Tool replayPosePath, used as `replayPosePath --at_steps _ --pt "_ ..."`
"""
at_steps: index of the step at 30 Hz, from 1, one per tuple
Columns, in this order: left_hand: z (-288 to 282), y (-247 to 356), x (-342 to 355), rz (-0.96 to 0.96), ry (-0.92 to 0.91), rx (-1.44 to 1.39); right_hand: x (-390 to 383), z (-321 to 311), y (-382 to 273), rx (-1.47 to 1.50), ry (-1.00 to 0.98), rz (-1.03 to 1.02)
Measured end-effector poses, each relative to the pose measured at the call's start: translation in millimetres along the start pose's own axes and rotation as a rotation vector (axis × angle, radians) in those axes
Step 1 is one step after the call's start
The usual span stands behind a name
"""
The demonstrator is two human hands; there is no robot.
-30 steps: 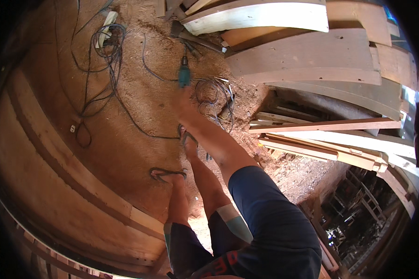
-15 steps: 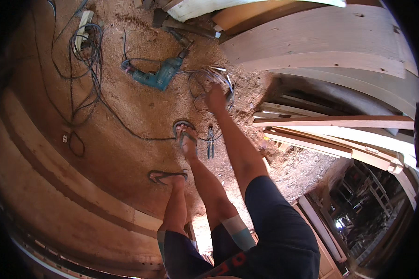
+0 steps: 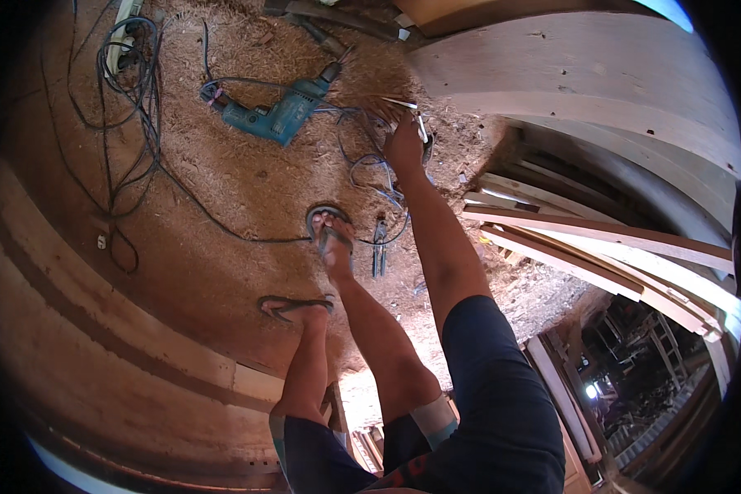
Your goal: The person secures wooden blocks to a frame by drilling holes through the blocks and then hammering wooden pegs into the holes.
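Note:
My right hand point(image 3: 403, 150) reaches down to the dusty ground, its arm stretched out from the dark sleeve. Its fingers are closed around a bundle of thin strips point(image 3: 384, 111), two of them pale and standing out at the far side. What the strips are made of, I cannot tell. Loops of thin grey-blue cable point(image 3: 359, 169) lie just left of the hand. A teal power drill point(image 3: 281, 115) lies on its side farther left, cord attached. Nearer to my feet is a pair of pliers point(image 3: 379, 247). My left hand is out of the picture.
A tangled dark cable point(image 3: 150, 107) and a pale power strip point(image 3: 122, 37) lie at the far left. Curved planks point(image 3: 584, 70) rise on the right, above stacked timber point(image 3: 568, 255). A curved wooden wall point(image 3: 123, 346) runs along the left. My sandalled foot point(image 3: 332, 239) stands on the black cord.
My right hand has moved slightly right and away from me, and the strips have shifted with it. The view has tilted a little; the drill lies where it was.

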State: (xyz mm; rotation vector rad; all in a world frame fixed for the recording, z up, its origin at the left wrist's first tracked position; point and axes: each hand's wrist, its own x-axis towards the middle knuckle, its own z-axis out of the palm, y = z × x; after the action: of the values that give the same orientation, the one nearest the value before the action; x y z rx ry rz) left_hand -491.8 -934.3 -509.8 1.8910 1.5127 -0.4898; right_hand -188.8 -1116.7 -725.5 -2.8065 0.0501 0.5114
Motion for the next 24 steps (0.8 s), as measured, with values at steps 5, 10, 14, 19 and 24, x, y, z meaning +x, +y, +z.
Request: replayPosePath --at_steps 5,10,14,19,24 --pt "9 -2 7 -0.001 -0.005 0.007 49 -29 -23 -0.277 -0.086 -0.116" --pt "13 -5 10 0.004 -0.012 0.012 56 -26 -20 -0.464 -0.202 -0.156" --pt "17 -5 10 0.002 -0.008 0.014 47 -25 -30 -0.523 -0.278 -0.17" --pt "20 -5 10 0.024 -0.022 0.021 46 -2 -18 -0.462 -0.224 -0.11" --pt "23 -6 10 0.017 -0.021 0.02 51 -24 -28 -0.249 -0.291 -0.054"
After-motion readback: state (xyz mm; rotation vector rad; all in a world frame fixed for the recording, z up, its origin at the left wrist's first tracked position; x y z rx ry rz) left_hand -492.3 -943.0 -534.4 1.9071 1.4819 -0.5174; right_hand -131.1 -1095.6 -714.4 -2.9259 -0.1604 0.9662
